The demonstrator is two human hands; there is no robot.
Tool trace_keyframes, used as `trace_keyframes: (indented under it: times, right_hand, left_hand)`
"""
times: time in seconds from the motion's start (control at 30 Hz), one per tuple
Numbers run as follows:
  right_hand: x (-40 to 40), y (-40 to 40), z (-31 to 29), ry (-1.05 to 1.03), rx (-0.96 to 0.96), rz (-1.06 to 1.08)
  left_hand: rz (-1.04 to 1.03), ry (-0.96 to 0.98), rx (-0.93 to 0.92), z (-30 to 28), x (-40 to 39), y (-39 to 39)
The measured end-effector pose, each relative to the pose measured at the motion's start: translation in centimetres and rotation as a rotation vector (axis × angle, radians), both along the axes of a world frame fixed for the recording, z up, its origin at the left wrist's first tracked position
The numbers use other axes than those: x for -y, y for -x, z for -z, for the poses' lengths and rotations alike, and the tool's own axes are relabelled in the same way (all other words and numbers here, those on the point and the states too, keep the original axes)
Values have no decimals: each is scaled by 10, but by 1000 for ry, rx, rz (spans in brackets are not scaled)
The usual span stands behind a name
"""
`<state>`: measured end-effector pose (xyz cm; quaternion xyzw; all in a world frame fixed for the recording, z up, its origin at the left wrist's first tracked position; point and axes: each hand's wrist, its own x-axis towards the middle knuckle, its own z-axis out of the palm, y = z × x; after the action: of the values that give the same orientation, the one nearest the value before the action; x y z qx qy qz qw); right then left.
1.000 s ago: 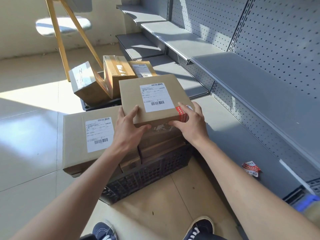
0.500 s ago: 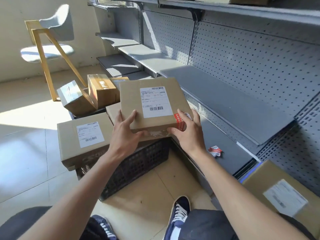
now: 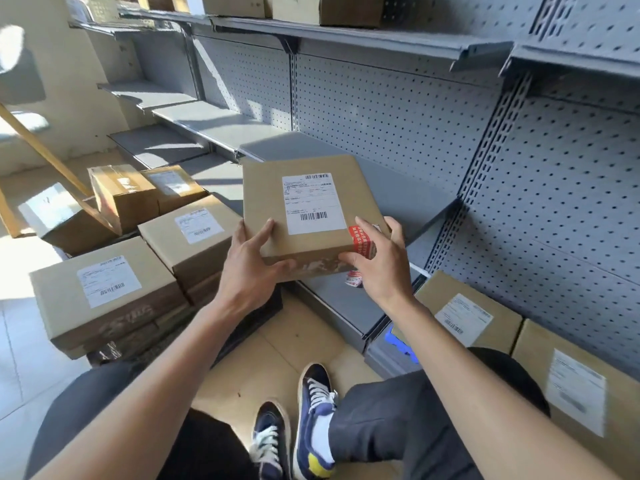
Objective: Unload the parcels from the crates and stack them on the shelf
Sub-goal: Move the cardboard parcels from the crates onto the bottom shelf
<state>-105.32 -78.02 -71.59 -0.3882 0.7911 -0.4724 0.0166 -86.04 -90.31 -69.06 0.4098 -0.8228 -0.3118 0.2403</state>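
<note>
Currently I hold one parcel gripped by left hand and right hand, above the shelf; shelved boxes at four o'clock, crate stack at nine remains

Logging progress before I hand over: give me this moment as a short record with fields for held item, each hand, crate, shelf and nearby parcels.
held item: flat brown cardboard parcel with white shipping label and red tape, lifted clear of the crate stack
left hand: grip on the parcel's near left corner
right hand: grip on the near right corner, by the red tape
crate: black plastic crate, labelled brown boxes still piled on it
shelf: grey metal middle shelf, bare where visible
nearby: two labelled cardboard parcels on the bottom shelf at right
</note>
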Motion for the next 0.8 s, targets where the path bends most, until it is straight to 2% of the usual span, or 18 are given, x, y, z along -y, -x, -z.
trace_keyframes:
  times: [0.43,0.8]
  right_hand:
    - [-78,30,-2,-29,-8,249]
    - [-184,57,3,-109,76,434]
  left_hand:
    - [246,-11,-35,3,-31,70]
    - [451,-58,-22,17,-104,140]
